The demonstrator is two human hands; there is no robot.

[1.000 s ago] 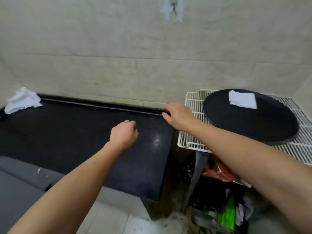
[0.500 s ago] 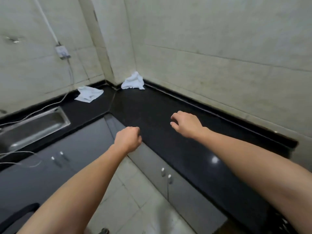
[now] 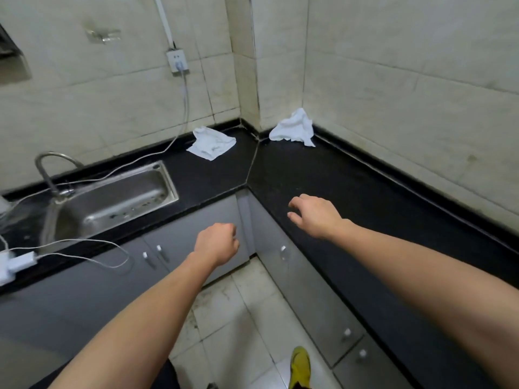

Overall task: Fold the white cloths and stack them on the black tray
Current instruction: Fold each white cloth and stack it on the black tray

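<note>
An L-shaped black countertop [image 3: 337, 175] is seen wrapped round a tiled wall corner, its front edges met by grey cabinets [image 3: 303, 282] below. A strip of pale floor [image 3: 238, 318] is left open between the two runs. A steel sink [image 3: 118, 197] is set into the left run, with bare counter between it and the corner seam. One white cloth [image 3: 212, 142] is spread loosely on that bare stretch, close to the back wall. A second, crumpled cloth [image 3: 293, 127] is bunched in the corner itself, touching the wall. The long right run is seen bare up to its raised back edge. The right hand [image 3: 314, 216] is held above the counter's front edge, fingers loosely bent, nothing grasped. The left hand [image 3: 216, 244] is held apart from it, in front of the cabinets, curled into a fist with nothing seen in it.
</note>
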